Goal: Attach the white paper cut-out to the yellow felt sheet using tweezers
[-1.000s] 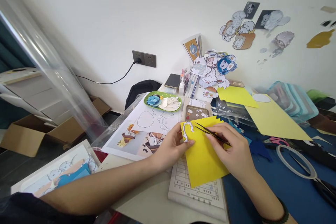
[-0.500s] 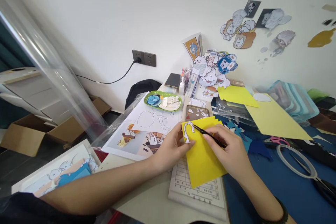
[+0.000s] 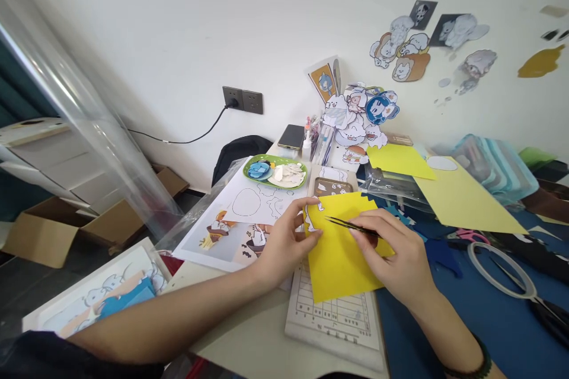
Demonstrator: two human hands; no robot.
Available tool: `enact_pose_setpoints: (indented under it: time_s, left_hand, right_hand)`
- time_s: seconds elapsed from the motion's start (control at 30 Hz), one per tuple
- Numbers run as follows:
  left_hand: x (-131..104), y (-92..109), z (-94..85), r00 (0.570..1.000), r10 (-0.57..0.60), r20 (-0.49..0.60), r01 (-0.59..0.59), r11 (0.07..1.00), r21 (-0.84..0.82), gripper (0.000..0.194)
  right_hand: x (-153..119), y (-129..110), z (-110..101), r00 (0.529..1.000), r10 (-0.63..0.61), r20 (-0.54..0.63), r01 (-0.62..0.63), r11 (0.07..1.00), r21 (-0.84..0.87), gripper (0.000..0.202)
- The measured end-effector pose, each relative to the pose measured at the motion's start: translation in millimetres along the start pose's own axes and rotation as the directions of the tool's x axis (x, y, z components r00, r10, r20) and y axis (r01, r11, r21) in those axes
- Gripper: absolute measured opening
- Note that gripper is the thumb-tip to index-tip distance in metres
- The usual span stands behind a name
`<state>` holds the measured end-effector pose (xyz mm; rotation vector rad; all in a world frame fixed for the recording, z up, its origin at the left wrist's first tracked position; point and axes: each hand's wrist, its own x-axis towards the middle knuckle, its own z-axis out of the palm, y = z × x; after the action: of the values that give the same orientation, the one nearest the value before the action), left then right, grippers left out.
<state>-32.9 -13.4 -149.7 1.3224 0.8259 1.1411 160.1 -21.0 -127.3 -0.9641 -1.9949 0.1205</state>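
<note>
Pinching the left edge of the yellow sheet (image 3: 344,272), your left hand (image 3: 284,246) has its fingers closed on the paper, thumb in front and index finger at the top corner, with the white curved cutout (image 3: 308,220) lying between them. Your right hand (image 3: 393,251) has its fingers narrowed around black tweezers (image 3: 355,225), whose tips are slightly parted, just right of the cutout and apart from it. The sheet sits mid-frame, over a printed form pad (image 3: 333,331) on the pale surface (image 3: 240,323).

At the lower left of your frame, a shallow white box (image 3: 38,320) contains outlined drawings, a peach piece and blue paper (image 3: 128,301). Farther up, just above the sheet, a small brown tin (image 3: 324,186) has little white pieces in it. To its left is a green tray (image 3: 278,160), holding blue pieces (image 3: 260,170) on its left side and a heap of white pieces (image 3: 288,175) on its right. At the left of your frame, a cardboard box (image 3: 40,241) stands with its flaps out; you cannot tell what it contains. Character cutouts (image 3: 353,121) cluster beyond the tin, near the wall (image 3: 178,23).
</note>
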Motion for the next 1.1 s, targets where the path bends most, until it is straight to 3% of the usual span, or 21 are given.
enact_pose_setpoints:
  time_s: [0.27,0.47,0.77,0.9,1.1]
  left_hand:
    - [-3.9,7.7,4.7,1.0,0.03,0.004,-0.031,0.999,0.036,0.061]
    - [-6.5,7.8,6.6,0.994,0.065,0.093,-0.073,0.994,0.079,0.06]
    - [-7.3,12.0,4.9,0.993,0.003,0.118,-0.004,1.0,0.002,0.065]
    - [-3.0,10.5,0.3,0.995,-0.059,0.083,0.074,0.98,-0.185,0.042]
    - [4.0,9.5,-0.9,0.983,-0.185,0.008,0.184,0.973,-0.139,0.032]
  right_hand:
    - [1.9,5.7,4.4,0.971,0.235,0.035,-0.236,0.971,0.045,0.006]
    - [2.9,5.9,3.6,0.938,0.334,0.095,-0.343,0.933,0.111,0.008]
    - [2.9,5.7,2.3,0.947,0.302,0.112,-0.318,0.932,0.174,0.008]
    - [2.5,5.3,2.4,0.956,0.271,0.109,-0.287,0.942,0.175,0.008]
    - [3.2,3.0,2.7,0.973,0.213,0.085,-0.223,0.967,0.121,0.008]
